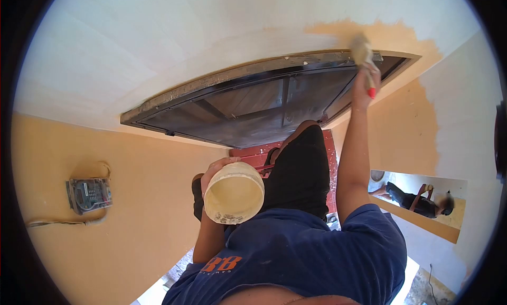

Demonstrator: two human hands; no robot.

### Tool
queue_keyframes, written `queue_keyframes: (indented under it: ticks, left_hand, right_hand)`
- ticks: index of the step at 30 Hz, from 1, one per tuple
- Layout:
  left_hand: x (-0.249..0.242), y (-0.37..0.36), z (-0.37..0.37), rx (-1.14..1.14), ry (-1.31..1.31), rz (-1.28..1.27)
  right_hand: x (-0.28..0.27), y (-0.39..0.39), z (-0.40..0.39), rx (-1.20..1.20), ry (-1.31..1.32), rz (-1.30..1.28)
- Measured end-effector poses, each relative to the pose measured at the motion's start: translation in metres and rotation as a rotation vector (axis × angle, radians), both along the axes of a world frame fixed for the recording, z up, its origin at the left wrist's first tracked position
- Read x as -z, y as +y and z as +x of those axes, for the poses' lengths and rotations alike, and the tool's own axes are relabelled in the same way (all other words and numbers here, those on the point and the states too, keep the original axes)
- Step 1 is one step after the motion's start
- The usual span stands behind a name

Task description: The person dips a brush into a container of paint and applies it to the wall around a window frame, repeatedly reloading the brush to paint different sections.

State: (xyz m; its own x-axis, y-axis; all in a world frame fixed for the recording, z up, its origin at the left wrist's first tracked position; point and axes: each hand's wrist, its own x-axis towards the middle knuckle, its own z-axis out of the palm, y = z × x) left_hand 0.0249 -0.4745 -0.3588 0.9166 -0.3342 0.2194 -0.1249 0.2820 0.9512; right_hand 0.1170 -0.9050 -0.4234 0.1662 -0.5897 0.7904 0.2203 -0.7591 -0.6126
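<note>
My right hand [365, 79] is raised to the upper right, its fingers closed around a paintbrush [362, 47] with a red handle end. Blurred by motion, the bristles overlap the wall just above the door frame [211, 79], at the edge of fresh orange paint [391, 35]. Close to my body, my left hand [217, 167] grips a round, paint-smeared bucket [232, 214] by its side. Pale yellow paint shows inside the bucket, and part of that hand is hidden behind it.
A dark door [253, 107] spans the wall ahead. An electric meter box [90, 194] with cables hangs on the orange left wall [142, 194]. Beyond an opening on the right, another person [420, 202] appears. The red floor [253, 156] carries white specks.
</note>
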Motion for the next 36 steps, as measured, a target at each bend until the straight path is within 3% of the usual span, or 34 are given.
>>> queue_keyframes:
  ticks: [3,4,6,10,12,13,15,16,18,22,25,29,31,35,36]
  left_hand:
    - [0.007,0.008,0.004,0.019,-0.104,0.122]
    - [0.005,0.008,0.003,0.024,-0.101,0.123]
    - [-0.002,0.006,0.004,0.068,-0.103,0.215]
    - [0.011,0.013,0.0,0.057,-0.111,0.203]
    - [0.009,0.009,-0.002,-0.037,0.4,-0.06]
    - [0.006,0.011,-0.001,-0.087,0.398,-0.051]
    - [-0.002,0.02,0.002,0.086,0.757,-0.228]
    - [-0.001,0.023,-0.001,0.039,0.737,-0.238]
    - [0.009,0.029,-0.007,0.034,-0.069,-0.144]
    - [0.019,0.059,-0.009,0.031,-0.114,-0.152]
    - [0.02,0.075,-0.011,-0.075,-0.29,0.023]
    - [0.009,0.085,-0.006,-0.103,-0.449,0.176]
    - [0.012,0.089,-0.009,-0.039,-0.31,0.158]
    - [0.014,0.088,-0.011,-0.12,-0.391,0.199]
    - [0.018,0.088,-0.017,-0.095,-0.138,0.009]
  right_hand:
    - [-0.001,-0.009,-0.011,0.059,-0.052,0.155]
    - [-0.004,-0.001,-0.011,0.098,0.034,0.096]
    - [-0.006,0.032,0.003,-0.042,0.094,-0.099]
    - [-0.009,0.15,0.041,-0.286,-0.007,-0.035]
    - [-0.01,0.21,0.052,-0.497,-0.014,-0.02]
    - [-0.009,0.237,0.054,-0.622,-0.015,-0.022]
    - [-0.011,0.281,0.054,-0.714,-0.041,-0.001]
    - [-0.014,0.298,0.057,-0.752,-0.06,-0.008]
    - [-0.01,0.321,0.062,-0.792,-0.042,-0.01]
    - [-0.013,0.365,0.067,-0.855,0.001,-0.053]
    - [-0.023,0.391,0.083,-0.878,-0.046,-0.123]
    - [-0.035,0.377,0.095,-0.792,0.005,-0.207]
    - [-0.022,0.331,0.1,-0.619,0.029,-0.295]
    - [-0.006,0.204,0.061,-0.334,0.088,-0.194]
    - [-0.008,0.189,0.055,-0.301,0.101,-0.216]
